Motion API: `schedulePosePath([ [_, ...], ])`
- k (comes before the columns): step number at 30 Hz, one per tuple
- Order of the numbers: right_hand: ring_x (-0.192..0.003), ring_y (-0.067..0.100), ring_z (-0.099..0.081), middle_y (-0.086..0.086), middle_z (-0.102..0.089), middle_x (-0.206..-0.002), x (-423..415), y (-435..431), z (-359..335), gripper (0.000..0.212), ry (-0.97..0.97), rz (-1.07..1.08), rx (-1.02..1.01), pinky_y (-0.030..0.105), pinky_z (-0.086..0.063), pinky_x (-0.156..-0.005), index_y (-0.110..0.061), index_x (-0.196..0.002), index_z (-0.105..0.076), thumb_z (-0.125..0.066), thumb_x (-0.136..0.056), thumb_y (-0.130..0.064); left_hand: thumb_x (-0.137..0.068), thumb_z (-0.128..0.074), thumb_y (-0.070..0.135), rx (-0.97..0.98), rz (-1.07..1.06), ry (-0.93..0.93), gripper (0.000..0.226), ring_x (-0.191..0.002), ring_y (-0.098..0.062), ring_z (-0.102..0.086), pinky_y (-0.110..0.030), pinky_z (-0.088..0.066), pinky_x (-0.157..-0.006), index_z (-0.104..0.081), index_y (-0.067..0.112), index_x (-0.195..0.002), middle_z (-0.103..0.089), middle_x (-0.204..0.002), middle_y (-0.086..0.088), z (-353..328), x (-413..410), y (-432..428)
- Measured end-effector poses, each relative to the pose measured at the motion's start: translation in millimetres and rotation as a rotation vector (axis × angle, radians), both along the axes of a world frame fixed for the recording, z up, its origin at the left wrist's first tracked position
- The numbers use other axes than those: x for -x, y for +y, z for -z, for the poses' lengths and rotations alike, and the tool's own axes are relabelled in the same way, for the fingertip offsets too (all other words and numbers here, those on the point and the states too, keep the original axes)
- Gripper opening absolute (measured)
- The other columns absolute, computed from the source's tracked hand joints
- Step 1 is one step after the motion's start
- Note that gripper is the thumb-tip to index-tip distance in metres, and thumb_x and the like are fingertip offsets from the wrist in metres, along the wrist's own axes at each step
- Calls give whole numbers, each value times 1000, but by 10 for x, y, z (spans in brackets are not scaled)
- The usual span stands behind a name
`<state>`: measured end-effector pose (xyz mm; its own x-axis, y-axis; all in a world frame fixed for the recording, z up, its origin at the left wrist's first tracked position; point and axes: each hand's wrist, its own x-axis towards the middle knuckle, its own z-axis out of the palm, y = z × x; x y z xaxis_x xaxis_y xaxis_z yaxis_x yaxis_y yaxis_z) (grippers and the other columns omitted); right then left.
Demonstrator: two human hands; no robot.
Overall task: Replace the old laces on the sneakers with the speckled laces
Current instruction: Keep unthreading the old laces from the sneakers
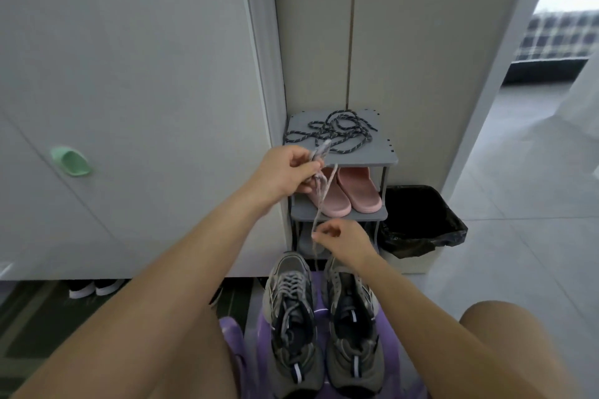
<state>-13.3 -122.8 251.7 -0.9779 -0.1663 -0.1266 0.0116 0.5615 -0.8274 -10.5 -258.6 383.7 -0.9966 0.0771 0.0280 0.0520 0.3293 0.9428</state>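
We hold the old grey lace (319,191) bunched in our closed left hand (293,172); our right hand (340,241) pinches it lower. The speckled laces (337,131) lie on the far shelf top (376,152), sneakers (319,324) near us.

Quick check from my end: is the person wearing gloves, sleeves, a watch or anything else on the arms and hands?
Nothing visible. Both forearms are bare up to the frame edge, with no sleeves showing. The left hand and right hand have no gloves, rings, watch or bands that the view shows.
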Motion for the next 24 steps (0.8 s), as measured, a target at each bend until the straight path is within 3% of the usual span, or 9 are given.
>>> schedulePosePath([
  [4,-83,17,-54,1,-56,-80,-63,8,-117,8,26,19,32,27,-41,-73,-10,-85,-59,-61,-87,-18,-91,-56,4,-44,-31,47,14,-62,-9,-62,-17,-54,-58,-61,13,-82,-64,-76,-5,-209,-51,-74],
  [9,-119,17,-50,1,-51,-125,-108,12,-315,50,-5,-28,117,22,-39,-83,-18,-127,-52,-70,-82,-26,-91,-56,4,-76,-14,80,14,-66,-12,-62,-17,-55,-58,-62,13,-82,-64,-78,-7,-413,-138,-43],
  [10,-117,18,-53,1,-53,-124,-136,-5,-360,41,5,-63,118,22,-39,-82,-20,-122,-55,-69,-83,-25,-91,-56,3,-85,-23,95,13,-65,-11,-62,-17,-56,-59,-62,12,-83,-64,-78,-6,-454,-156,-33],
  [12,-91,15,-60,-3,-60,-98,-191,-32,-372,4,17,-108,90,24,-39,-76,-18,-87,-60,-64,-87,-18,-91,-56,3,-104,-54,135,13,-62,-8,-62,-16,-55,-58,-62,12,-83,-64,-75,-5,-529,-171,-25],
  [13,-76,11,-56,-5,-58,-82,-215,-24,-340,19,15,-120,70,25,-39,-75,-19,-71,-54,-61,-88,-16,-91,-56,2,-117,-76,161,15,-59,-6,-62,-15,-54,-57,-62,12,-82,-63,-74,-4,-559,-170,-33],
  [15,-65,9,-49,-4,-55,-71,-276,51,-245,32,-35,-102,14,26,-40,-72,-21,-60,-45,-59,-89,-16,-92,-54,2,-154,-142,221,18,-51,-1,-61,-14,-53,-54,-60,12,-78,-61,-71,-4,-615,-156,-61],
  [19,-70,17,-58,4,-61,-69,-283,393,-227,25,-116,27,35,25,-44,-66,-18,-62,-57,-62,-86,-12,-93,-54,4,-148,-249,300,18,-47,1,-59,-14,-53,-55,-59,13,-78,-60,-70,-2,-702,-115,-122],
  [24,-69,20,-60,10,-64,-77,-178,600,-987,6,74,156,227,29,-52,-69,-10,-82,-63,-63,-86,-5,-91,-59,8,264,-42,136,10,-57,-5,-60,-18,-54,-62,-66,2,-92,-63,-76,-5,-540,-115,38],
])
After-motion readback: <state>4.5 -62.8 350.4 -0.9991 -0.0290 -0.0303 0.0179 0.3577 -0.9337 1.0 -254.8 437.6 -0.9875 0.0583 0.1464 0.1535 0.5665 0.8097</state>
